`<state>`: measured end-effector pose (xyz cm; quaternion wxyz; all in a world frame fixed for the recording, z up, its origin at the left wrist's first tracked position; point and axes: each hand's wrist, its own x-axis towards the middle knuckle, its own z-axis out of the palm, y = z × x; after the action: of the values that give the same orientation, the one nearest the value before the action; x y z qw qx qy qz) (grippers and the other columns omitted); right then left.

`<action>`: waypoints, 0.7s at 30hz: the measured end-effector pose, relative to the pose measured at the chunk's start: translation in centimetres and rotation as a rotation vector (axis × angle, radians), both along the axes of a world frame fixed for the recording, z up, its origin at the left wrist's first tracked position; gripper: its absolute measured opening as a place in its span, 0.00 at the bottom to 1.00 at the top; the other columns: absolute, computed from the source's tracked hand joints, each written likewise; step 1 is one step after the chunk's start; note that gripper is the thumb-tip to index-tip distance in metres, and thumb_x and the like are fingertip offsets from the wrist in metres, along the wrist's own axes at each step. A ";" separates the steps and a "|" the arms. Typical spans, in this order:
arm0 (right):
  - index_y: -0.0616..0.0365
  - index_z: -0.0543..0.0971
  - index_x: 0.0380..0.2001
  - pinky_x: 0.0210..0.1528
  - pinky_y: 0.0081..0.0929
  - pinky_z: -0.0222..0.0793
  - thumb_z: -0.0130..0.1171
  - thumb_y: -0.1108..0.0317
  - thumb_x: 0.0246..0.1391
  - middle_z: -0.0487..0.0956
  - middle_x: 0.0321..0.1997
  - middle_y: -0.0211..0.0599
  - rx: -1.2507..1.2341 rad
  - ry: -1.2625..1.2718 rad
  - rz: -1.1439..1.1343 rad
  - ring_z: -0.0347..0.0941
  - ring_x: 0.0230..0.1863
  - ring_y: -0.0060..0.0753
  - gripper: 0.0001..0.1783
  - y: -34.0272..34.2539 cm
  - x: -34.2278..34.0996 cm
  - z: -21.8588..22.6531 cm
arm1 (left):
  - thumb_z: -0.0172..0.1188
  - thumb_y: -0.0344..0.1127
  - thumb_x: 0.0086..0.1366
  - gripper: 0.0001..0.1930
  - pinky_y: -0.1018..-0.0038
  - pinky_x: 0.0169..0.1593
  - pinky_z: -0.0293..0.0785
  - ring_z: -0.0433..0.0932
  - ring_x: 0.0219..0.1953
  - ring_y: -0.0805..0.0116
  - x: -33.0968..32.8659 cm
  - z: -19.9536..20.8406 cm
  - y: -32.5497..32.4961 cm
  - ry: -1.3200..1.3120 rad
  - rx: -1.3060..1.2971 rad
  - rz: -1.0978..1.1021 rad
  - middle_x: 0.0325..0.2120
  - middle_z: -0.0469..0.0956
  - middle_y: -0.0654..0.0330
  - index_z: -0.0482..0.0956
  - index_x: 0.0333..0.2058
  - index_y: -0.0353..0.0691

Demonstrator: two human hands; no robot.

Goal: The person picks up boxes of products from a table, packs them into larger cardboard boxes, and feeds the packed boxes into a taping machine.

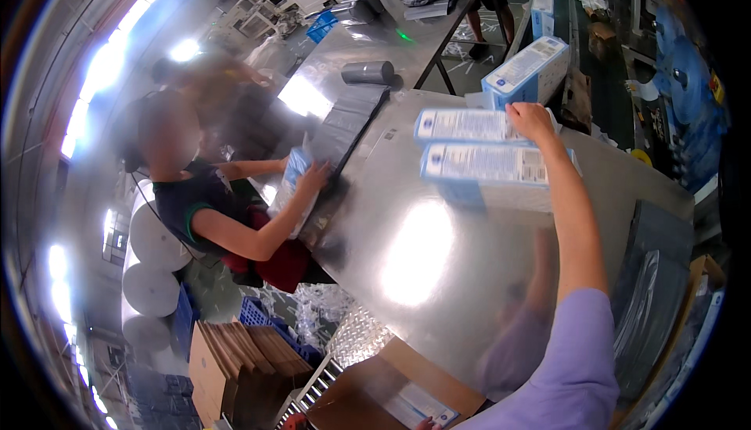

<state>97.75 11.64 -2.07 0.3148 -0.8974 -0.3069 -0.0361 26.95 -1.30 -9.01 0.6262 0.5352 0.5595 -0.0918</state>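
Observation:
My right hand [532, 123] reaches across the metal table, its fingers curled over the right end of a white and blue carton pack [463, 127]. A second pack [483, 166] of the same kind lies alongside, nearer to me. Touching at the far side, a third pack [526, 72] stands at an angle. At the lower edge, a sliver of my left hand [426, 424] shows by an open cardboard box [375, 383]; its fingers are mostly cut off. Inside that box lies another white and blue pack [422, 405].
At the table's left, a co-worker [227, 211] handles a blue and white pack beside grey plastic bags [348, 121]. Folded cardboard [235, 360] stands lower left, near a roller conveyor [309, 391]. Grey bags [649, 297] lie at the right. A conveyor line [575, 62] runs beyond.

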 end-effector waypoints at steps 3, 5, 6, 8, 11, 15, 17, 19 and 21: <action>0.58 0.76 0.16 0.32 0.41 0.65 0.47 0.54 0.49 0.75 0.20 0.45 0.013 0.118 0.145 0.71 0.28 0.50 0.20 -0.7 -1.3 1.2 | 0.50 0.41 0.60 0.25 0.71 0.47 0.65 0.68 0.46 0.62 -3.3 -6.2 0.2 -0.012 -0.112 0.176 0.44 0.69 0.46 0.59 0.53 0.35; 0.58 0.76 0.16 0.31 0.40 0.65 0.48 0.56 0.49 0.74 0.19 0.45 0.168 0.040 0.188 0.71 0.27 0.49 0.19 -0.2 -2.3 1.9 | 0.50 0.40 0.61 0.24 0.72 0.47 0.65 0.68 0.46 0.63 -6.6 -10.8 0.1 -0.045 -0.199 0.304 0.44 0.69 0.47 0.59 0.53 0.35; 0.58 0.75 0.16 0.31 0.40 0.65 0.48 0.56 0.49 0.74 0.18 0.45 0.248 -0.003 0.211 0.71 0.26 0.49 0.18 0.2 -2.9 2.3 | 0.49 0.40 0.62 0.24 0.72 0.47 0.65 0.68 0.46 0.63 -7.4 -11.5 0.0 -0.055 -0.217 0.324 0.44 0.69 0.47 0.59 0.53 0.34; 0.55 0.77 0.21 0.41 0.38 0.63 0.48 0.58 0.51 0.76 0.25 0.43 0.293 -0.209 0.181 0.71 0.34 0.45 0.15 0.5 -2.5 3.5 | 0.49 0.41 0.62 0.24 0.72 0.48 0.64 0.68 0.46 0.62 -3.5 -5.7 0.1 -0.006 -0.093 0.139 0.45 0.68 0.47 0.59 0.53 0.35; 0.54 0.77 0.29 0.58 0.43 0.47 0.41 0.57 0.54 0.76 0.35 0.37 0.229 -0.690 0.031 0.68 0.45 0.40 0.17 2.7 1.4 -0.2 | 0.49 0.42 0.61 0.25 0.71 0.49 0.64 0.68 0.47 0.61 5.2 7.0 1.4 0.030 0.123 -0.146 0.45 0.68 0.46 0.59 0.53 0.35; 0.57 0.78 0.29 0.58 0.42 0.47 0.30 0.55 0.57 0.77 0.33 0.41 -0.427 -0.293 0.131 0.71 0.41 0.39 0.26 6.3 -3.5 -0.4 | 0.49 0.43 0.61 0.25 0.70 0.54 0.59 0.64 0.52 0.61 3.6 3.6 -0.1 -0.010 0.173 -0.061 0.47 0.67 0.46 0.57 0.56 0.44; 0.56 0.79 0.27 0.55 0.42 0.52 0.31 0.55 0.57 0.78 0.32 0.41 -0.438 -0.093 0.210 0.72 0.40 0.40 0.26 8.0 -8.0 0.3 | 0.54 0.43 0.56 0.28 0.67 0.50 0.63 0.66 0.51 0.59 2.0 0.1 0.5 0.063 0.184 -0.092 0.47 0.67 0.46 0.59 0.54 0.41; 0.55 0.79 0.31 0.47 0.39 0.60 0.33 0.58 0.55 0.77 0.36 0.40 -0.415 -0.039 0.323 0.73 0.40 0.39 0.23 9.5 -13.2 -0.1 | 0.57 0.43 0.54 0.28 0.68 0.49 0.65 0.67 0.50 0.57 1.4 -2.0 2.2 0.102 0.261 -0.170 0.47 0.68 0.47 0.63 0.51 0.36; 0.51 0.80 0.27 0.39 0.36 0.67 0.40 0.62 0.47 0.78 0.34 0.38 -0.335 -0.121 0.511 0.74 0.37 0.38 0.16 10.1 -18.9 -1.2 | 0.56 0.40 0.55 0.20 0.72 0.47 0.67 0.71 0.46 0.59 4.1 1.0 5.1 0.026 0.490 -0.123 0.42 0.72 0.51 0.70 0.44 0.34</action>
<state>78.90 21.74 -3.30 0.1427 -0.8268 -0.5425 0.0417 31.04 3.76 -8.05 0.4637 0.7028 0.5394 0.0016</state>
